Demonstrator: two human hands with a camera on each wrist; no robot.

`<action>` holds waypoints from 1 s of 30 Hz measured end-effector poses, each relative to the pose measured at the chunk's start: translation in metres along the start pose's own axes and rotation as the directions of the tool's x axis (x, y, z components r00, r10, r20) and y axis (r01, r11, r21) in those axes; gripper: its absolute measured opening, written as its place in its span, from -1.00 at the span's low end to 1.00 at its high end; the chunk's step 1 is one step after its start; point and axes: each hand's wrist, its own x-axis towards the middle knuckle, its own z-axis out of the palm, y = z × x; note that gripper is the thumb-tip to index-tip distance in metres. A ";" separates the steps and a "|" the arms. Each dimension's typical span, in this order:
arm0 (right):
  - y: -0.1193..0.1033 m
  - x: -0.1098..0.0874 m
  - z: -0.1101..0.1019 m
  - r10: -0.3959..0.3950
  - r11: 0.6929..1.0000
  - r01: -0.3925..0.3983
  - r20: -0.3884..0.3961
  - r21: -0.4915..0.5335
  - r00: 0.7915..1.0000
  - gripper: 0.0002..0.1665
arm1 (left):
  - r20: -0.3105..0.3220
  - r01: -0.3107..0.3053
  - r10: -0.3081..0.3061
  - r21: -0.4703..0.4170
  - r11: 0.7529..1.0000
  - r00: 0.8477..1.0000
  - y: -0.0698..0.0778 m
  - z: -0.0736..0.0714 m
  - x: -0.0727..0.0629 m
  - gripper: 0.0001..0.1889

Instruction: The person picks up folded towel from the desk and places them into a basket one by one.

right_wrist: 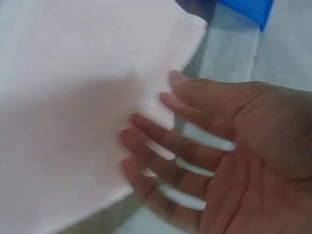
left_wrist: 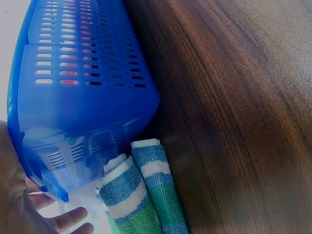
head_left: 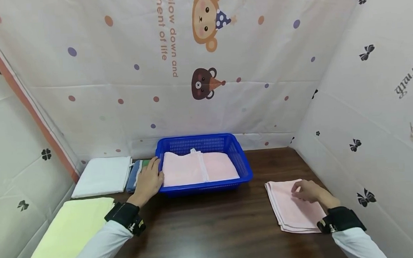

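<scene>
The right hand (head_left: 308, 190) is half open over the folded pink towel (head_left: 289, 214), fingers loosely bent, holding nothing; whether its fingertips touch the cloth, one cannot tell; the towel lies on the bench (head_left: 211, 226), right of the blue basket (head_left: 202, 188), which holds folded pink cloth (head_left: 182, 171); the left hand (head_left: 147, 182) lies open at the basket's left rim, near the striped towels (left_wrist: 126, 195); the step looks like handling the pink towel; lifting it would call for pinching an edge.
</scene>
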 end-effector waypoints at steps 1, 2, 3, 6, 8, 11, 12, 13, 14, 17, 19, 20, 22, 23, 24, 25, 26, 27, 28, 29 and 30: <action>0.002 0.002 0.002 -0.036 0.999 0.036 -0.013 0.002 0.999 -0.86 | -0.001 0.003 -0.003 0.000 1.000 1.000 0.000 0.001 0.001 -0.46; 0.004 0.004 0.004 -0.064 0.998 0.064 -0.019 0.000 0.998 -0.88 | -0.005 0.003 -0.003 0.000 1.000 1.000 0.000 0.001 0.001 -0.47; 0.006 0.006 0.007 -0.079 0.997 0.079 -0.020 0.003 0.997 -0.90 | -0.009 0.000 0.000 -0.002 1.000 1.000 0.000 0.002 0.001 -0.47; 0.011 0.009 0.012 -0.111 0.994 0.111 -0.015 0.004 0.994 -0.85 | -0.026 -0.013 0.013 -0.013 1.000 1.000 0.001 0.004 0.001 -0.48; 0.013 0.010 0.015 -0.106 0.994 0.106 -0.006 0.017 0.994 -0.77 | -0.035 -0.023 0.022 -0.023 0.999 0.999 0.001 0.004 0.001 -0.48; 0.012 0.009 0.018 -0.064 0.997 0.061 0.062 0.052 0.996 -0.60 | -0.038 -0.021 0.020 -0.023 1.000 0.999 0.002 0.004 0.000 -0.48; 0.010 0.009 0.019 -0.045 0.997 0.040 0.087 0.065 0.995 -0.55 | -0.039 -0.019 0.018 -0.024 1.000 0.999 0.002 0.003 0.000 -0.48; 0.008 0.008 0.021 -0.038 0.997 0.030 0.108 0.074 0.993 -0.52 | -0.043 -0.020 0.018 -0.025 0.999 0.999 0.001 0.003 0.000 -0.48; 0.005 0.008 0.022 -0.041 0.997 0.031 0.128 0.076 0.991 -0.49 | -0.047 -0.019 0.017 -0.026 0.999 0.999 0.001 0.002 -0.001 -0.48; -0.006 0.004 0.027 -0.054 0.995 0.040 0.162 0.086 0.985 -0.45 | -0.059 -0.021 0.019 -0.034 0.999 0.998 0.002 0.001 0.000 -0.49; -0.014 0.002 0.031 -0.079 0.995 0.066 0.174 0.079 0.982 -0.45 | -0.067 -0.025 0.023 -0.038 0.999 0.998 0.001 0.000 0.000 -0.49; -0.019 0.002 0.034 -0.083 0.995 0.071 0.179 0.074 0.980 -0.45 | -0.064 -0.023 0.021 -0.039 0.999 0.998 0.002 0.000 0.001 -0.49; -0.030 -0.001 0.039 -0.075 0.996 0.065 0.184 0.064 0.980 -0.45 | -0.059 -0.021 0.019 -0.037 0.999 0.998 0.002 0.001 0.002 -0.48; -0.036 -0.001 0.042 -0.080 0.996 0.070 0.185 0.058 0.980 -0.45 | -0.056 -0.019 0.017 -0.039 0.999 0.998 0.001 0.001 0.003 -0.48; -0.041 -0.003 0.045 -0.098 0.995 0.090 0.188 0.049 0.977 -0.45 | -0.053 -0.017 0.015 -0.040 0.999 0.999 0.001 0.001 0.003 -0.48; -0.047 -0.004 0.048 -0.106 0.994 0.100 0.189 0.042 0.976 -0.45 | -0.046 -0.012 0.010 -0.039 0.999 0.999 0.001 0.002 0.003 -0.48; -0.054 -0.005 0.052 -0.106 0.994 0.101 0.188 0.038 0.976 -0.45 | -0.038 -0.008 0.007 -0.038 0.999 0.999 0.000 0.002 0.003 -0.48; -0.060 -0.006 0.055 -0.120 0.993 0.115 0.192 0.035 0.974 -0.45 | -0.034 -0.006 0.005 -0.038 0.999 0.999 0.000 0.003 0.003 -0.48; -0.066 -0.007 0.059 -0.129 0.992 0.126 0.196 0.028 0.972 -0.45 | -0.029 -0.005 0.004 -0.035 0.999 1.000 -0.001 0.003 0.003 -0.47; -0.073 -0.008 0.062 -0.143 0.990 0.143 0.199 0.016 0.970 -0.45 | -0.024 -0.003 0.002 -0.037 0.999 1.000 -0.001 0.003 0.003 -0.47; -0.079 -0.009 0.066 -0.148 0.989 0.149 0.202 0.011 0.968 -0.45 | -0.022 -0.003 0.002 -0.035 0.999 1.000 -0.001 0.004 0.002 -0.47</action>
